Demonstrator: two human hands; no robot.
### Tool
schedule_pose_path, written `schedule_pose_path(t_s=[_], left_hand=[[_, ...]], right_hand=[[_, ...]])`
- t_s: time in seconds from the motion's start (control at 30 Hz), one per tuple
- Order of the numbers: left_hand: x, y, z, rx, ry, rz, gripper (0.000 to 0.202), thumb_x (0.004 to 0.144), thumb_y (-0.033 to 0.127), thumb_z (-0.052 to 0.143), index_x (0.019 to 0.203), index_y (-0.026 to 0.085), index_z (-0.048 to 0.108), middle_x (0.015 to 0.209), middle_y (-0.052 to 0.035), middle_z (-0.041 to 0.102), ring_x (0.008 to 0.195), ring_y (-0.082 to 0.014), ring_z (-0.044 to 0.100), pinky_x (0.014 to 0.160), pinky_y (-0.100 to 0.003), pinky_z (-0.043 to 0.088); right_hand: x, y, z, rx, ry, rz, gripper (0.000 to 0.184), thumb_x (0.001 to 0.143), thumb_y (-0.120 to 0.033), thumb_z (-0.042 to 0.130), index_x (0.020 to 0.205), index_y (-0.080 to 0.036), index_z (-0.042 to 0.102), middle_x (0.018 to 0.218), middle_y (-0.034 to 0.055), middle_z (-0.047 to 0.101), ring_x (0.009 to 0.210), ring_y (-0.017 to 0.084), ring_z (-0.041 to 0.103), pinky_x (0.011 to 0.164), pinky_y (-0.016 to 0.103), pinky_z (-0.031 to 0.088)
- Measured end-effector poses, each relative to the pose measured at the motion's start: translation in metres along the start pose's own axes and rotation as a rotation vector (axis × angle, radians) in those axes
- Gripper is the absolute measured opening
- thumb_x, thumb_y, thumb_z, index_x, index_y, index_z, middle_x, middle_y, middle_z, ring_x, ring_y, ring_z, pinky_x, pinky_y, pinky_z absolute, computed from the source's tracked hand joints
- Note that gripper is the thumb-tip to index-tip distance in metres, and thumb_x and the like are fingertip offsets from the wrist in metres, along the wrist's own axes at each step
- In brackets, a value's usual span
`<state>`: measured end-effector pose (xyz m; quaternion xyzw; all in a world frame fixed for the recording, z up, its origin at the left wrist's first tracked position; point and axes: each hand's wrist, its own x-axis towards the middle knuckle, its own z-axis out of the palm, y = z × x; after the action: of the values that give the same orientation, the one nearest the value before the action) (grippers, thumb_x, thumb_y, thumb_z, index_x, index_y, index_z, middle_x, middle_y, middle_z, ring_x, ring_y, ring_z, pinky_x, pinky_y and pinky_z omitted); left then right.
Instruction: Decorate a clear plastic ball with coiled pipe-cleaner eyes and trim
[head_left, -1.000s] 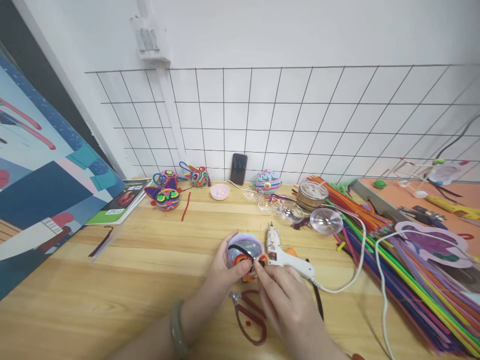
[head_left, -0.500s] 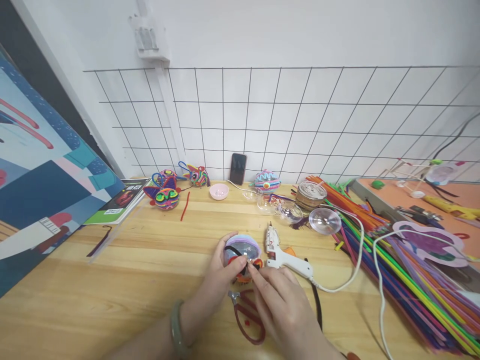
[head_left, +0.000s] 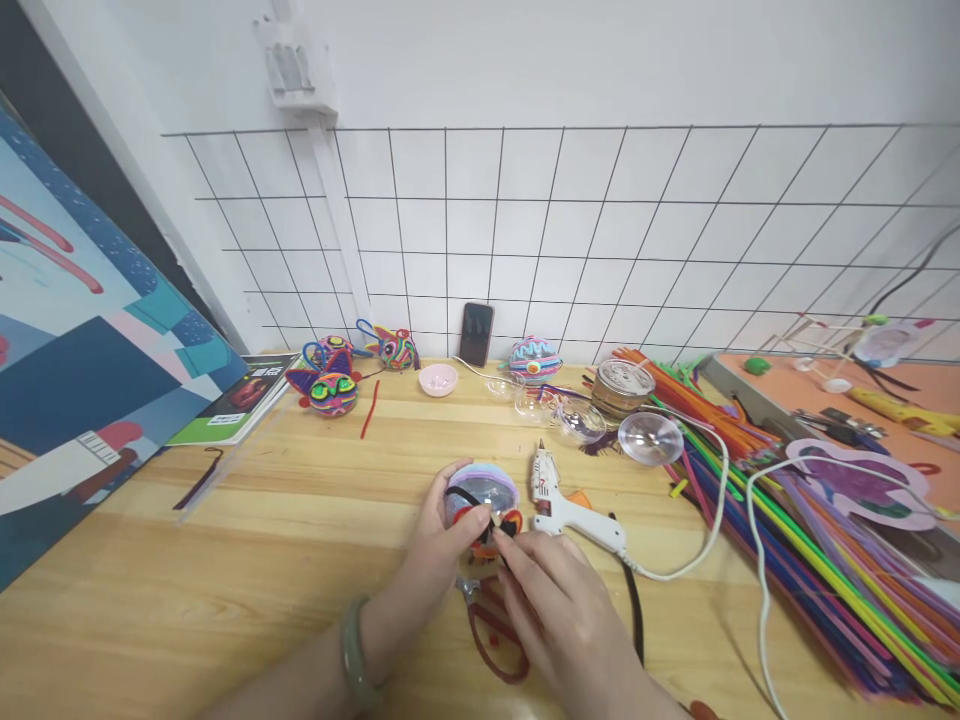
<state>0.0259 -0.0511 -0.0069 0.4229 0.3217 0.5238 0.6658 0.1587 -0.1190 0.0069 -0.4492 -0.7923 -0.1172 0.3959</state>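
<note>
My left hand (head_left: pixel 431 555) grips a clear plastic ball (head_left: pixel 481 490) wrapped in lilac, red and orange pipe cleaners, thumb pressed on its front. My right hand (head_left: pixel 562 610) pinches a black pipe cleaner (head_left: pixel 501 528) against the ball's front, fingers closed. A green bangle (head_left: pixel 352 655) sits on my left wrist. Red-handled scissors (head_left: pixel 491 630) lie on the table under my right hand. A white glue gun (head_left: pixel 574 505) lies just right of the ball.
A thick pile of coloured pipe cleaners (head_left: pixel 810 540) fills the right side. Finished pipe-cleaner figures (head_left: pixel 330 385), a phone (head_left: pixel 476 333), a pink bowl (head_left: pixel 438 379), clear half-spheres (head_left: pixel 649 437) and a wire spool (head_left: pixel 621 385) stand along the grid wall. The glue gun's cord (head_left: pixel 712 520) loops across.
Both hands and the ball have shifted slightly left and nearer to me. My right fingertips have slid down the ball's front with the black pipe cleaner.
</note>
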Motion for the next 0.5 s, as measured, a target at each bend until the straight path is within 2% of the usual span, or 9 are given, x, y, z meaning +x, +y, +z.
schedule_pose_path(t_s=[0.2, 0.5], left_hand=[[0.0003, -0.0012, -0.0005, 0.019, 0.007, -0.005, 0.047, 0.071, 0.026, 0.068, 0.115, 0.021, 0.051, 0.105, -0.0070, 0.063, 0.097, -0.0200, 0.058, 0.088, -0.032, 0.044], [0.0015, -0.0009, -0.0006, 0.040, -0.009, -0.005, 0.049, 0.070, 0.026, 0.070, 0.115, 0.020, 0.051, 0.107, -0.0073, 0.063, 0.099, -0.0214, 0.058, 0.089, -0.033, 0.043]], right_hand=[[0.0027, 0.0015, -0.0016, -0.023, 0.028, -0.033, 0.029, 0.086, -0.006, 0.045, 0.112, -0.010, 0.058, 0.076, 0.0089, 0.062, 0.069, 0.018, 0.059, 0.057, 0.029, 0.047], [0.0013, 0.0042, -0.0035, -0.043, 0.004, -0.030, 0.029, 0.087, -0.005, 0.047, 0.112, -0.010, 0.058, 0.077, 0.0095, 0.060, 0.067, 0.017, 0.054, 0.056, 0.030, 0.043]])
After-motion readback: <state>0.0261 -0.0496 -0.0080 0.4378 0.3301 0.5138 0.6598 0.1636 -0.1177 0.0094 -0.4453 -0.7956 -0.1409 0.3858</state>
